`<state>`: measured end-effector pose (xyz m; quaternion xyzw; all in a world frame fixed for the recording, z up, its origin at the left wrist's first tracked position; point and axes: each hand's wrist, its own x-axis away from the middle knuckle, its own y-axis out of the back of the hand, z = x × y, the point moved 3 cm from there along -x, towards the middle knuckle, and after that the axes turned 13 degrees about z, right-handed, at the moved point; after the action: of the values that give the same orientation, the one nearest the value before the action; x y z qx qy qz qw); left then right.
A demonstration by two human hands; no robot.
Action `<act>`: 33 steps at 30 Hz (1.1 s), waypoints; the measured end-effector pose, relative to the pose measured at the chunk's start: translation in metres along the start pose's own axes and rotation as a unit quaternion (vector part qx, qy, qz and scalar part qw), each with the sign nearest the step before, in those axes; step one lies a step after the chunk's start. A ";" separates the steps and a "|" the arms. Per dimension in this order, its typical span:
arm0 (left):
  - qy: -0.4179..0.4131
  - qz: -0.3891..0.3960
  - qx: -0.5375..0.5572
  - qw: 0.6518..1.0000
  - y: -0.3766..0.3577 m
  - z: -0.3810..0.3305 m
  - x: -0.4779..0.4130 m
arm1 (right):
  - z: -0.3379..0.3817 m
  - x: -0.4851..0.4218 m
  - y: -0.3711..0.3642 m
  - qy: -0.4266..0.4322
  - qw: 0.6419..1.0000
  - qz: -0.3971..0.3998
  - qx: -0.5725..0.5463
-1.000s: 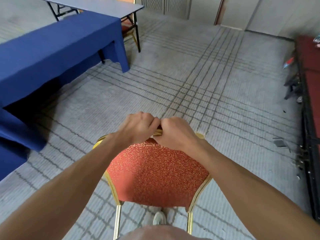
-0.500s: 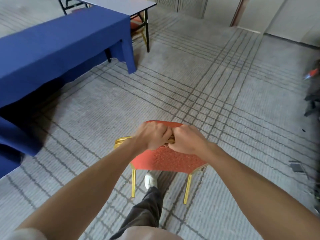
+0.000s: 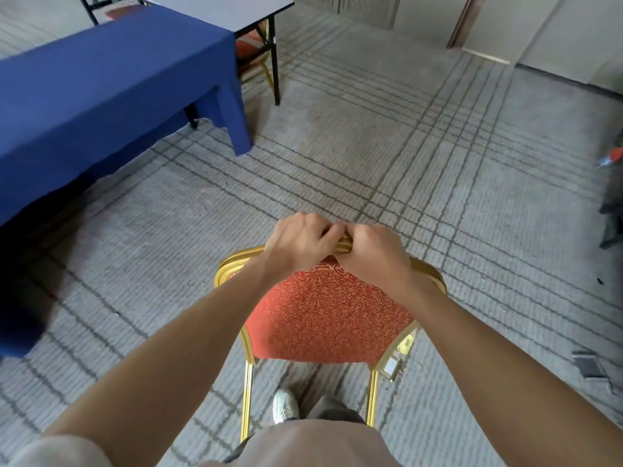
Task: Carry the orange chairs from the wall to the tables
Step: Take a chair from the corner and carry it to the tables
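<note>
Grey carpet (image 3: 371, 146) with dark grid lines. Brown door frame (image 3: 461, 23) and pale wall panels (image 3: 556, 35) at far end. Small grey flat item (image 3: 590, 365) on carpet, right. Dark blurred gear (image 3: 612, 210) at right edge.

Reaches forward and down with both bare forearms angled inward. Grips the top rail of the chair (image 3: 333, 315) with left hand (image 3: 300, 242) and right hand (image 3: 374, 254) side by side, knuckles up and touching, fingers (image 3: 325, 229) curled over the rail.
</note>
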<state>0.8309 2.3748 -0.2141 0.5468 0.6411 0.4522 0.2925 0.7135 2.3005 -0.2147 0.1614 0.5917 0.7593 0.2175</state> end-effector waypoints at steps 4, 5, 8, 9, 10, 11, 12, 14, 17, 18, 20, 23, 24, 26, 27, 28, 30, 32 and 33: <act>0.006 0.012 0.014 1.000 0.019 0.012 -0.042 | -0.018 -0.046 0.006 0.000 1.000 -0.004 -0.005; 0.008 0.011 0.009 1.000 0.023 0.017 -0.059 | -0.025 -0.063 0.007 -0.002 1.000 -0.003 -0.004; 0.031 0.009 -0.003 0.999 0.031 0.032 -0.100 | -0.041 -0.102 0.012 0.002 1.000 0.003 -0.004; 0.041 0.006 -0.007 0.999 0.034 0.038 -0.116 | -0.048 -0.118 0.012 0.004 1.000 0.008 -0.005; 0.047 0.003 -0.013 0.999 0.035 0.043 -0.131 | -0.054 -0.133 0.012 0.004 1.000 0.015 -0.007; 0.051 0.003 -0.019 0.999 0.038 0.048 -0.145 | -0.061 -0.148 0.011 0.002 1.000 0.022 -0.010; 0.052 0.004 -0.028 0.998 0.040 0.052 -0.160 | -0.068 -0.163 0.009 0.001 1.000 0.026 -0.016; 0.063 0.004 -0.041 0.997 0.047 0.061 -0.193 | -0.086 -0.196 0.009 0.002 0.999 0.032 -0.029; 0.081 0.009 -0.057 0.995 0.052 0.072 -0.231 | -0.104 -0.236 0.005 0.004 0.998 0.047 -0.052; 0.091 0.012 -0.057 0.994 0.054 0.077 -0.245 | -0.110 -0.251 0.004 -0.001 0.997 0.052 -0.061; 0.114 0.014 -0.038 0.993 0.055 0.088 -0.270 | -0.123 -0.277 0.000 -0.004 0.996 0.059 -0.068; 0.117 0.043 -0.037 0.991 0.056 0.098 -0.299 | -0.138 -0.304 -0.003 0.010 0.995 0.062 -0.072; 0.118 0.054 -0.037 0.991 0.056 0.101 -0.309 | -0.144 -0.314 -0.005 0.013 0.995 0.064 -0.070; 0.098 0.059 -0.041 0.993 0.057 0.105 -0.319 | -0.149 -0.325 -0.007 0.011 0.995 0.070 -0.064; 0.087 0.062 -0.045 0.993 0.058 0.110 -0.329 | -0.153 -0.336 -0.009 0.004 0.995 0.079 -0.068; 0.085 0.065 -0.044 0.993 0.059 0.116 -0.338 | -0.156 -0.347 -0.010 -0.002 0.994 0.087 -0.070; 0.080 0.056 -0.048 0.994 0.058 0.123 -0.349 | -0.158 -0.360 -0.013 -0.015 0.991 0.113 -0.073; 0.092 0.045 -0.060 0.993 0.058 0.132 -0.364 | -0.162 -0.379 -0.017 -0.036 0.987 0.139 -0.077; 0.103 0.051 -0.065 0.991 0.058 0.133 -0.370 | -0.165 -0.383 -0.017 -0.047 0.984 0.154 -0.082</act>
<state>1.0577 2.0522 -0.2619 0.5088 0.6082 0.5615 0.2365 0.9597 1.9672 -0.2671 0.2677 0.4850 0.8211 0.1378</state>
